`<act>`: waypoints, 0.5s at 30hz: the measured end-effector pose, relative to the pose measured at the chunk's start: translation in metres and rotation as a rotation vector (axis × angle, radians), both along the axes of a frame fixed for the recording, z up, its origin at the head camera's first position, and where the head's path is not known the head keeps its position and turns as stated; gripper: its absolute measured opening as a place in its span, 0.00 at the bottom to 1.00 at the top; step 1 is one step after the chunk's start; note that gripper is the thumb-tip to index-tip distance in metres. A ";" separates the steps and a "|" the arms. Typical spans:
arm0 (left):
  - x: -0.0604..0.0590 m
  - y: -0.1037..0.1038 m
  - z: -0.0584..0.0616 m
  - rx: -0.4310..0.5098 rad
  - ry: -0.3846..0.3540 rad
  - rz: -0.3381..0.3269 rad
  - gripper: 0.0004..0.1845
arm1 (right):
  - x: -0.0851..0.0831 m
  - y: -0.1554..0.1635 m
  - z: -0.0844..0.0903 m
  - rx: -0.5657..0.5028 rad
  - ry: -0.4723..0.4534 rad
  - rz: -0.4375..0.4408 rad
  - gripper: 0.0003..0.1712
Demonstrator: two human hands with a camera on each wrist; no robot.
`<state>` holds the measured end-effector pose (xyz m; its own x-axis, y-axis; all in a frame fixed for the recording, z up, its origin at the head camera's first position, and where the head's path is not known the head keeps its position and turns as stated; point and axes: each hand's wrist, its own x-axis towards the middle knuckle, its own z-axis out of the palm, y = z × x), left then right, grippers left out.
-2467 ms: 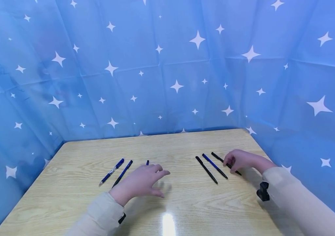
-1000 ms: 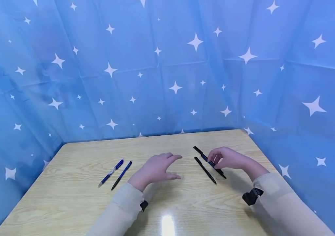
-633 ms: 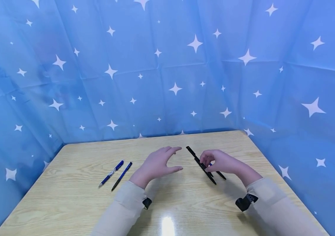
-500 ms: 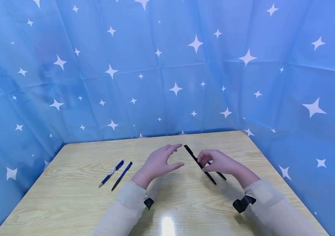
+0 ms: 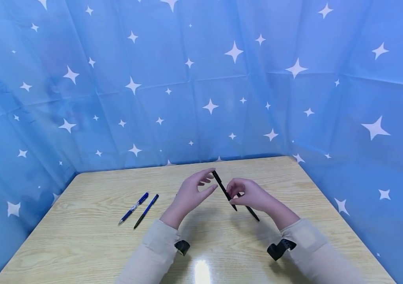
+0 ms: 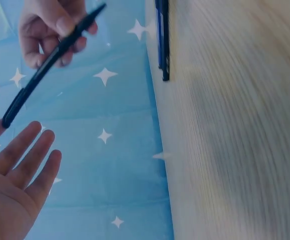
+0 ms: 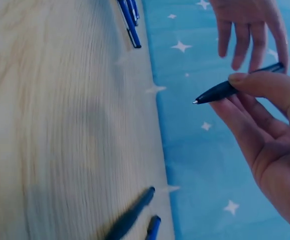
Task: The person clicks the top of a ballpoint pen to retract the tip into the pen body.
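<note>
My right hand [image 5: 231,188] pinches a black pen [image 5: 224,190] between thumb and fingers and holds it tilted above the wooden table [image 5: 91,244]. In the right wrist view the pen [image 7: 235,88] shows its tip pointing left. My left hand [image 5: 213,180] hovers just left of the pen's upper end, fingers [image 6: 28,150] straight and spread, holding nothing. In the left wrist view the pen [image 6: 49,65] hangs just above those fingers. Another black pen [image 5: 252,213] lies on the table under my right hand.
Two blue pens [image 5: 134,206] [image 5: 146,210] lie side by side at the table's left. Near my right hand a black pen [image 7: 129,216] and a blue pen [image 7: 153,226] rest on the table. A blue star-patterned cloth [image 5: 201,86] walls in the back and both sides.
My right hand picked a black pen from the right-hand group, lifted it and carried it leftward. My left hand rose off the table and moved right to meet it, staying open.
</note>
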<state>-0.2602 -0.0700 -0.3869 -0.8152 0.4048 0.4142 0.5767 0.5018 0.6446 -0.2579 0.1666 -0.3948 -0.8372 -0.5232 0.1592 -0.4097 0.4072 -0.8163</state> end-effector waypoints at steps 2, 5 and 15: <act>0.000 0.002 0.000 0.090 -0.039 -0.003 0.26 | 0.001 -0.005 0.000 -0.032 0.003 -0.012 0.13; 0.003 0.006 0.002 0.186 -0.083 0.013 0.25 | 0.002 -0.011 -0.001 -0.079 -0.001 -0.029 0.12; 0.009 0.014 0.008 0.449 -0.190 0.004 0.24 | 0.002 -0.028 -0.006 -0.153 -0.033 -0.113 0.11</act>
